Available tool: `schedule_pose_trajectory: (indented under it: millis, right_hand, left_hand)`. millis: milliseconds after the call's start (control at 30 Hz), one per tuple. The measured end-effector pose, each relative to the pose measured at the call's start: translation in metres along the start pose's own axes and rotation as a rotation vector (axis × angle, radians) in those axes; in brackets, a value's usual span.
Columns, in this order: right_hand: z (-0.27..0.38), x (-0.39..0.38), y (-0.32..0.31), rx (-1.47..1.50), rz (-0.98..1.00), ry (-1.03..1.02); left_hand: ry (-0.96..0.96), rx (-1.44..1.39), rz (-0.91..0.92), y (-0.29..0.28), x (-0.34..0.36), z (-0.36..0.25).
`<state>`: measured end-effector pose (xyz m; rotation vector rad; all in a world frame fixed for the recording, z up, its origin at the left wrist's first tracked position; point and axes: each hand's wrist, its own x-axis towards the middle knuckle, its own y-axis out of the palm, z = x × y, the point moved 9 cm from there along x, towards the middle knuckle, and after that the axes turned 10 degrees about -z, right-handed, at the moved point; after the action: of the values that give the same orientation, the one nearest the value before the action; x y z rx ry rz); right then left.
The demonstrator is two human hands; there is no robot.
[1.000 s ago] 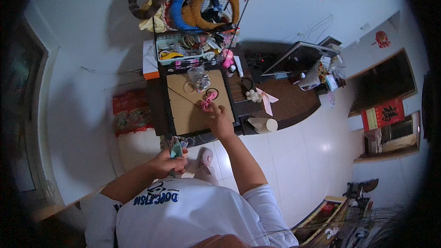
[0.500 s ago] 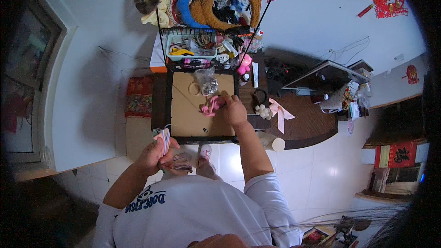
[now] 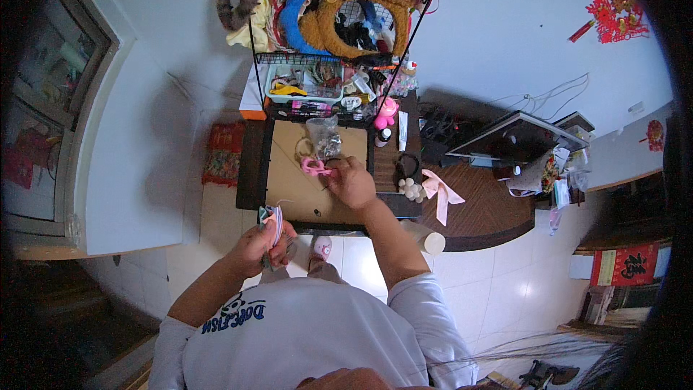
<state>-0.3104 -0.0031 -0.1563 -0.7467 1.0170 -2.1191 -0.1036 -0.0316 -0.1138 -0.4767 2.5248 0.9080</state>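
In the lower left, my left hand (image 3: 261, 247) is closed around a bundle of thin coloured bands (image 3: 271, 218) in pale pink, white and dark tones, held just off the near left corner of the board. My right hand (image 3: 352, 183) is over the tan, black-edged board (image 3: 289, 191), fingers bent and pinched at the end of a pink looped hair tie (image 3: 315, 167). Its fingertips are partly hidden by the hand. Just beyond lie a pale ring-shaped band (image 3: 304, 147) and a clear plastic bag (image 3: 326, 139) with silvery contents. A small dark item (image 3: 317, 212) rests near the front edge.
A black wire rack (image 3: 253, 43) with furry headbands (image 3: 321, 22) stands behind, above a pale tray (image 3: 339, 92) of small items. To the right are a pink figure (image 3: 387, 113), a small bottle (image 3: 383, 138), white beads (image 3: 411, 189), a pink ribbon bow (image 3: 442, 195) and a monitor (image 3: 512, 136).
The pink hair tie has shifted left and slightly away from me, with my right hand following to the left. My left hand still grips the bundle, slightly turned and nearer the board.
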Motion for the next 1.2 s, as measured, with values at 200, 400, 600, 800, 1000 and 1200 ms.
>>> schedule_pose_trajectory:
  millis: [200, 400, 600, 800, 1000, 1200]
  right_hand:
    - [0.013, -0.017, 0.032, -0.051, 0.128, -0.045]
    - [-0.024, -0.008, 0.008, 0.152, -0.050, 0.152]
    - [-0.020, 0.023, -0.010, 0.134, -0.273, 0.203]
    - [-0.080, 0.053, 0.048, 0.911, -0.342, 0.424]
    - [0.000, 0.019, 0.002, 1.622, -0.163, 0.613]
    - [0.047, -0.016, -0.019, 1.497, -0.163, 0.454]
  left_hand:
    - [-0.017, 0.024, -0.107, -0.003, 0.000, -0.001]
    - [0.035, 0.019, -0.137, -0.029, -0.003, 0.003]
    - [-0.047, 0.009, -0.158, -0.031, -0.002, 0.007]
    - [0.032, -0.037, -0.096, -0.026, 0.004, -0.006]
    - [0.080, -0.328, -0.263, -0.035, 0.031, -0.012]
    - [0.437, 0.124, -0.347, -0.002, 0.056, -0.068]
